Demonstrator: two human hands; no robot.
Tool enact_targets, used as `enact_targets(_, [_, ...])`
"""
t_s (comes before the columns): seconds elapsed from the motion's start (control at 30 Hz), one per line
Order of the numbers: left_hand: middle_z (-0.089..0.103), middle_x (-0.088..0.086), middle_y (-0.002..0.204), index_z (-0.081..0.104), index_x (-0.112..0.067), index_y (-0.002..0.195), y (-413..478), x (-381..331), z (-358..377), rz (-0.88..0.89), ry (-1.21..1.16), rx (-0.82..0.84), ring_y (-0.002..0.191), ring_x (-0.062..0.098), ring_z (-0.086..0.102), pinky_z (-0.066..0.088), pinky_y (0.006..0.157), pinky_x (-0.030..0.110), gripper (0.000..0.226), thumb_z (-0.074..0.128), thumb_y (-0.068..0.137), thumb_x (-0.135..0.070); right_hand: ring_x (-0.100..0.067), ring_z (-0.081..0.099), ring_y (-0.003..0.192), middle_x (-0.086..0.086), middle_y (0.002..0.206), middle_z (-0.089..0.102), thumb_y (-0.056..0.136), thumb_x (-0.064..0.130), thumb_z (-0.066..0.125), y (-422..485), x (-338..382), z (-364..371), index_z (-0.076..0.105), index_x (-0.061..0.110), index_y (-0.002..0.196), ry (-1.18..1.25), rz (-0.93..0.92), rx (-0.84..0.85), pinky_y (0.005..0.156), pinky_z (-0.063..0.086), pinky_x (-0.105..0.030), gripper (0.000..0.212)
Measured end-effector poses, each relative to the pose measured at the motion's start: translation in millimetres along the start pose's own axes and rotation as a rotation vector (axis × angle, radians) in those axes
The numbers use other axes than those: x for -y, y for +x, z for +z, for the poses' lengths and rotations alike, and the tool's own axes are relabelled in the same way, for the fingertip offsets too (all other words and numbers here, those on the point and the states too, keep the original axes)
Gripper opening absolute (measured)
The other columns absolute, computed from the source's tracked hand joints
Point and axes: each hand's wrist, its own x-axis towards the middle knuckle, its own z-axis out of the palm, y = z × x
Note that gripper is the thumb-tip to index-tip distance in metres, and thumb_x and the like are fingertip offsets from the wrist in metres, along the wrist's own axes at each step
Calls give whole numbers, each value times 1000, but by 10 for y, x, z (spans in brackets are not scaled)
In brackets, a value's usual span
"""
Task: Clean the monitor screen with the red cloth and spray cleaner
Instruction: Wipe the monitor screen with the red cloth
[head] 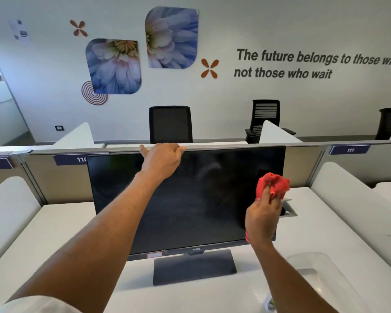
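Nearest, spray cleaner: a small bottle (269, 304) stands on the white surface (314, 224) at the bottom edge of view, just beside my right forearm; only its blurred top shows, partly behind the arm.
Clear container: a see-through plastic tub (312, 265) sits on the surface to the right of my right arm, near the bottle.
Monitor stand: a dark flat base (194, 266) rests on the surface, centred under the screen.
Right hand: my right hand (263, 219) is raised in front of the screen's right side, grip clamped on the red cloth (272, 182), fingers pinching its lower part.
Red cloth: bunched into a loose ball above my fingers, at the right edge of the screen, about halfway up; I cannot tell whether it touches the glass.
Monitor: the monitor (190, 211) stands upright facing me, screen dark, with faint smears in the reflection.
Left hand: my left hand (164, 158) reaches over the top edge of the monitor, grip closed on the bezel left of centre, thumb out to the left.
Partition: a low grey divider (303, 159) runs behind the monitor, with labels reading 110 and 111.
Farthest: 3 black office chairs (171, 124) stand before a white wall with flower pictures and lettering.
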Motion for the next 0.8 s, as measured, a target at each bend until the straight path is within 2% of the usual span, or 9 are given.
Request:
enact_targets(0.07, [62, -4, 85, 71, -24, 104, 0, 1, -5, 0, -5, 0, 100, 26, 61, 7, 110, 69, 42, 35, 101, -46, -52, 45, 127, -30, 136, 51, 89, 3, 53, -91, 129, 33, 45, 5, 143, -2, -37, -18, 102, 44, -58, 55])
enact_targets(0.13, [65, -2, 89, 71, -24, 103, -1, 9, -10, 1, -2, 1, 101, 26, 61, 6, 110, 69, 42, 35, 101, -45, -52, 49, 123, -30, 132, 55, 86, 3, 54, -301, 346, 107, 53, 7, 138, -35, -147, -25, 101, 44, -56, 53])
enact_targets(0.2, [64, -3, 87, 71, -24, 102, 0, 11, -12, 5, -11, 9, 101, 26, 60, 6, 110, 68, 42, 35, 101, -45, -51, 49, 125, -26, 136, 55, 83, 8, 57, -586, 604, 191, 56, 12, 136, -63, -340, -11, 102, 44, -57, 53])
enact_targets(0.27, [61, -4, 84, 71, -24, 99, -3, -3, -14, 4, -24, 16, 101, 27, 60, 6, 110, 69, 41, 35, 101, -45, -48, 48, 128, -15, 144, 52, 83, 17, 63, -886, 860, 279, 50, 18, 142, -86, -596, 40, 104, 42, -59, 60])
enact_targets(0.33, [69, 0, 94, 71, -24, 102, -4, -5, -27, 11, -23, 14, 105, 27, 60, 5, 110, 69, 41, 36, 101, -45, -43, 50, 129, -7, 148, 48, 85, 27, 67, -1106, 1030, 363, 42, 24, 146, -110, -816, 112, 104, 42, -58, 67])
enact_targets(0.4, [71, 2, 107, 70, -24, 106, -10, 18, -43, 27, -29, 25, 110, 26, 59, 3, 111, 67, 41, 35, 101, -45, -40, 51, 130, -6, 149, 47, 86, 32, 66, -1155, 1063, 411, 41, 26, 147, -128, -875, 133, 104, 43, -56, 65])
enact_targets(0.5, [70, 0, 99, 68, -26, 101, -41, 133, -87, 34, -20, 26, 108, 26, 59, -1, 112, 65, 42, 32, 101, -47, -44, 44, 132, -14, 150, 44, 85, 26, 59, -953, 951, 361, 46, 24, 144, -152, -707, 77, 109, 36, -57, 60])
enact_targets(0.63, [69, 1, 96, 67, -25, 102, -67, 341, -170, -17, 65, -27, 107, 28, 59, 2, 113, 66, 45, 28, 102, -47, -51, 41, 130, -29, 145, 44, 86, 20, 52, -484, 745, 228, 51, 17, 141, -90, -236, 21, 104, 37, -59, 55])
enact_targets(0.8, [70, 0, 102, 67, -27, 107, -77, 379, -189, -5, 43, -6, 108, 26, 59, 7, 112, 66, 42, 30, 102, -46, -53, 38, 132, -28, 144, 45, 90, 10, 54, -367, 817, 207, 47, 11, 143, 55, -67, -21, 105, 39, -60, 54])
